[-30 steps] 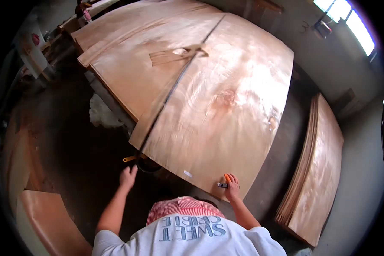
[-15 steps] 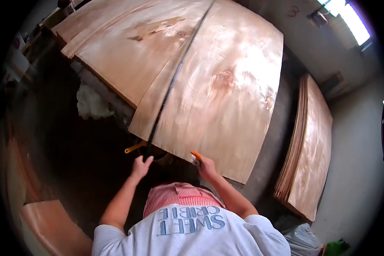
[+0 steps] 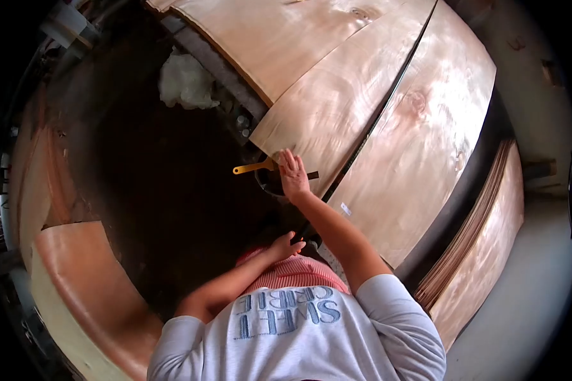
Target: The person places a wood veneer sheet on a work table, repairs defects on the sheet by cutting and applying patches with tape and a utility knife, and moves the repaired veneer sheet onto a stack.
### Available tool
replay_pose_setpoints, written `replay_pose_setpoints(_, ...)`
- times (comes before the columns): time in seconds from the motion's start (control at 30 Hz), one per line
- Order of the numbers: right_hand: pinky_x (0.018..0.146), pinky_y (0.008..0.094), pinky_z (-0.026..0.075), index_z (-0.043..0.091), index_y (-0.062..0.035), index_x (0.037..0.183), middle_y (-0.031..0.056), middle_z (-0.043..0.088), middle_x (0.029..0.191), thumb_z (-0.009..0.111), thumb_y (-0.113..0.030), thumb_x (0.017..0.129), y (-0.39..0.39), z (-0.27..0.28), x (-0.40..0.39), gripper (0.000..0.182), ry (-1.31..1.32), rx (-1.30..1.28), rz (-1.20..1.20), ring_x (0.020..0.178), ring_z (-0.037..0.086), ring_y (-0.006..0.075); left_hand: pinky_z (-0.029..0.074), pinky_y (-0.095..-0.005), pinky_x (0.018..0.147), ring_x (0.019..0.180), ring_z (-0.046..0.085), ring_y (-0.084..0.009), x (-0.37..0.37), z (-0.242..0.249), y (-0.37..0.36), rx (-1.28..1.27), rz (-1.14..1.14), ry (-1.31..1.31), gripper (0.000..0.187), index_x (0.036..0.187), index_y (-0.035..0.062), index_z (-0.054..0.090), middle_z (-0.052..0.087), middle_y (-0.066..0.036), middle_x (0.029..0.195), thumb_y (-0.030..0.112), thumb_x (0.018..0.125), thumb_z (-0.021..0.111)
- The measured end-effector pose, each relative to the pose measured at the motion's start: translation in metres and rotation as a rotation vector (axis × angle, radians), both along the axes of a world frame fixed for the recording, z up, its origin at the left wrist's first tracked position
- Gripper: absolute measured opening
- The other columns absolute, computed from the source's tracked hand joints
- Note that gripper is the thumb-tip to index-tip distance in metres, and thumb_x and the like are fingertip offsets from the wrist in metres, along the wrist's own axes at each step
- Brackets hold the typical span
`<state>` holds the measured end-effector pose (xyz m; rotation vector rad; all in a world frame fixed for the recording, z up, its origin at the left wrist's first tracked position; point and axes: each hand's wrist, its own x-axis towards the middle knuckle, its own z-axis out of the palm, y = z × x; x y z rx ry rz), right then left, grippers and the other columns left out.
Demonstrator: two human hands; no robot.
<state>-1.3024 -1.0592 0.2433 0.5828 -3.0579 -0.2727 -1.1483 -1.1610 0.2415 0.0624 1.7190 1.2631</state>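
Observation:
My left hand [image 3: 286, 246] is closed around the near end of a long, thin black strip [image 3: 378, 117], close to my apron. The strip runs away from me across a large sheet of wood veneer [image 3: 425, 159]. My right hand [image 3: 293, 178] is stretched out flat, fingers extended, at the sheet's near edge. Just left of its fingers is a yellow-handled tool [image 3: 251, 168], resting over a dark round container [image 3: 268, 183] that is partly hidden. A small white and blue item [image 3: 345, 208] lies on the veneer right of the strip.
More veneer sheets [image 3: 254, 38] lie at the upper left. Another stack [image 3: 483, 247] stands on the right near the wall. A curved brown sheet [image 3: 95, 279] sits at the lower left. Whitish crumpled plastic [image 3: 186, 81] hangs beside the main stack.
My right hand has moved left across the strip; the orange-tipped object it held is no longer in it. My left hand has come closer to my body, and the view has shifted left.

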Motion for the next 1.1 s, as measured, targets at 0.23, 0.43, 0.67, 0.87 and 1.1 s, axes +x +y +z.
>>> replay_pose_setpoints(0.23, 0.093, 0.0342, 0.033, 0.041, -0.0053, 0.121, 0.0089, 0.042, 0.121, 0.044, -0.008, 0.083, 0.076, 0.109, 0.030, 0.038, -0.104, -1.543, -0.511, 0.109, 0.042, 0.0201, 0.047, -0.0301, 0.061, 0.067, 0.061, -0.0226, 0.003, -0.008, 0.014, -0.042, -0.263, 0.064, 0.038, 0.098, -0.0061, 0.043, 0.062, -0.015, 0.077, 0.023, 0.077, 0.055)
replay_pose_setpoints(0.43, 0.079, 0.0292, 0.042, 0.048, -0.0081, 0.112, 0.0022, 0.052, 0.104, 0.045, -0.011, 0.087, 0.252, 0.082, 0.146, 0.025, 0.356, -2.272, -1.007, 0.087, 0.050, 0.0110, 0.048, -0.0318, 0.063, 0.068, 0.062, -0.0234, -0.004, 0.024, 0.071, -0.027, -0.404, 0.129, 0.034, 0.095, -0.0083, 0.038, 0.062, -0.018, 0.075, 0.015, 0.077, 0.055)
replay_pose_setpoints(0.67, 0.075, 0.0293, 0.042, 0.054, -0.0148, 0.104, -0.0052, 0.058, 0.096, 0.041, -0.015, 0.089, 0.320, -0.012, 0.286, 0.020, 0.513, -2.785, -1.319, 0.083, 0.052, 0.0108, 0.049, -0.0316, 0.056, 0.061, 0.062, -0.0209, 0.015, -0.042, 0.113, 0.042, -0.353, 0.260, 0.033, 0.091, -0.0056, 0.039, 0.060, -0.017, 0.072, 0.014, 0.076, 0.060)
replay_pose_setpoints(0.87, 0.065, 0.0292, 0.044, 0.052, -0.0123, 0.110, -0.0013, 0.057, 0.104, 0.038, -0.013, 0.088, 0.310, -0.044, 0.330, 0.025, 0.398, -2.634, -1.398, 0.080, 0.053, 0.0124, 0.047, -0.0288, 0.048, 0.053, 0.059, -0.0169, 0.009, -0.013, 0.131, -0.120, -0.173, 0.122, 0.023, 0.086, -0.0011, 0.043, 0.060, -0.011, 0.069, 0.012, 0.076, 0.060)
replay_pose_setpoints(1.1, 0.052, 0.0215, 0.040, 0.046, -0.0080, 0.116, 0.0076, 0.063, 0.083, 0.040, -0.014, 0.089, 0.265, 0.032, 0.301, 0.028, -0.217, -1.793, -1.231, 0.064, 0.056, 0.0078, 0.047, -0.0280, 0.054, 0.060, 0.060, -0.0161, 0.000, 0.021, 0.139, 0.047, -0.186, 0.156, 0.040, 0.094, -0.0064, 0.046, 0.061, -0.013, 0.072, 0.027, 0.077, 0.059)
